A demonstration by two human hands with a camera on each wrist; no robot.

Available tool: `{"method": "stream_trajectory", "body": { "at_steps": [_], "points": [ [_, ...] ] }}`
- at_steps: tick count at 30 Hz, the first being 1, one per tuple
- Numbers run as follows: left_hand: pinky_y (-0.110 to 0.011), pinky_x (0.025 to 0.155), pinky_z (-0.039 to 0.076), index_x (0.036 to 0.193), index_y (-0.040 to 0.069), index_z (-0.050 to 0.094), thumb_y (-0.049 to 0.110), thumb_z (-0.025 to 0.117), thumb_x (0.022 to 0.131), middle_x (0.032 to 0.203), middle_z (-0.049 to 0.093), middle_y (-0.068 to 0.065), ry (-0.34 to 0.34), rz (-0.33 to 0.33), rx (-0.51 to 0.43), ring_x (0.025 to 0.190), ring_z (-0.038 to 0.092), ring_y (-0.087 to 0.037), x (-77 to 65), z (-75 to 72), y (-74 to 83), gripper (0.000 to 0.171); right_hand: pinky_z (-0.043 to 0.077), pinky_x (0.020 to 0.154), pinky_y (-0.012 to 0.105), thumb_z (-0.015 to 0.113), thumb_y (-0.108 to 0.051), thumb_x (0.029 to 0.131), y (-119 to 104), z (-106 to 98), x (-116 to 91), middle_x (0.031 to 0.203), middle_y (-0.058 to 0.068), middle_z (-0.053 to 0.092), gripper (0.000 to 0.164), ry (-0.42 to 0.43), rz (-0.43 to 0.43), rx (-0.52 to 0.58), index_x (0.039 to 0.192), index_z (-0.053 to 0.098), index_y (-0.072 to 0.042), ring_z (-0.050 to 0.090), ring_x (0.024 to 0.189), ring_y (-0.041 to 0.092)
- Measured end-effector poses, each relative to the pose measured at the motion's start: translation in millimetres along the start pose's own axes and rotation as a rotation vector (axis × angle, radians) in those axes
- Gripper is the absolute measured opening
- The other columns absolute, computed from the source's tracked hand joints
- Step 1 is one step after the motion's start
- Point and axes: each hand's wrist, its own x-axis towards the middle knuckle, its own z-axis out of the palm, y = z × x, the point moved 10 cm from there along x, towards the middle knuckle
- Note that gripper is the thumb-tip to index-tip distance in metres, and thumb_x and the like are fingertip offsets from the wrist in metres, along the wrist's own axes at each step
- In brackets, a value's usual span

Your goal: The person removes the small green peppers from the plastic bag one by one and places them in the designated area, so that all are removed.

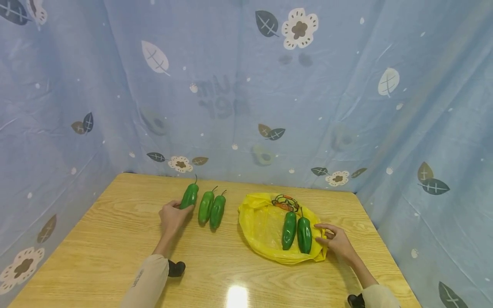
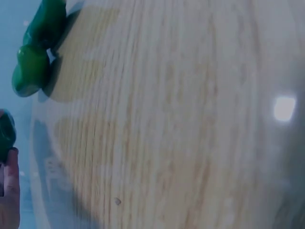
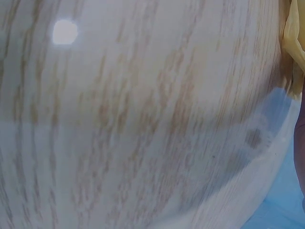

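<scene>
My left hand (image 1: 172,218) grips the lower part of a green chili pepper (image 1: 190,194), its thin stem pointing away. In the left wrist view, the fingers and part of that pepper (image 2: 6,133) show at the left edge. Just right of it lie two more green peppers, a lighter one (image 1: 206,207) and a darker one (image 1: 217,211), side by side. A yellow plastic bag (image 1: 258,231) lies spread with its rim opened. On it rest two dark green peppers, one (image 1: 289,231) beside the other (image 1: 304,235). My right hand (image 1: 339,242) touches the bag's right edge, fingers and thumb spread apart.
Everything lies on a light wood-grain table (image 1: 215,265), with a bright light reflection near its front. A blue patterned curtain (image 1: 231,85) encloses the back and both sides. Dark wrist devices (image 1: 176,269) sit at both sleeves.
</scene>
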Motion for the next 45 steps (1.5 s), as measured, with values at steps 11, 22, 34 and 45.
{"method": "stream_trajectory", "body": {
  "at_steps": [11, 22, 34, 45],
  "points": [
    [-0.054, 0.082, 0.048, 0.106, -0.010, 0.067, 0.020, 0.075, 0.080, 0.101, 0.066, -0.029, -0.045, 0.007, 0.041, 0.097, 0.056, -0.045, 0.6, 8.2, -7.1, 0.040, 0.055, 0.078, 0.026, 0.070, -0.003, 0.085, 2.2, -0.8, 0.0, 0.139, 0.033, 0.040, 0.046, 0.011, -0.002, -0.008, 0.128, 0.056, 0.007, 0.047, 0.120, 0.049],
    [-0.051, 0.078, 0.048, 0.103, -0.006, 0.069, 0.024, 0.073, 0.081, 0.102, 0.067, -0.026, -0.070, -0.018, 0.081, 0.095, 0.058, -0.042, 0.1, 17.6, -9.0, 0.038, 0.054, 0.079, 0.023, 0.070, -0.001, 0.084, 3.0, -0.8, 0.5, 0.139, 0.032, 0.042, 0.045, 0.029, -0.014, -0.013, 0.126, 0.057, 0.007, 0.048, 0.120, 0.048],
    [-0.052, 0.080, 0.053, 0.112, -0.010, 0.065, 0.024, 0.073, 0.083, 0.106, 0.065, -0.029, -0.100, 0.015, 0.114, 0.094, 0.064, -0.042, -1.5, 27.3, -5.2, 0.045, 0.054, 0.085, 0.030, 0.069, 0.001, 0.085, 3.9, 1.2, -0.9, 0.138, 0.033, 0.042, 0.044, 0.012, -0.031, -0.017, 0.126, 0.056, 0.008, 0.043, 0.122, 0.051],
    [-0.053, 0.083, 0.051, 0.120, -0.017, 0.056, 0.018, 0.068, 0.088, 0.112, 0.061, -0.034, -0.114, 0.057, 0.106, 0.100, 0.061, -0.045, -0.2, 27.9, -1.2, 0.048, 0.053, 0.087, 0.034, 0.069, 0.001, 0.085, 4.7, 0.7, -0.8, 0.138, 0.033, 0.042, 0.045, 0.006, -0.032, -0.012, 0.127, 0.056, 0.008, 0.040, 0.124, 0.052]
  ]
}}
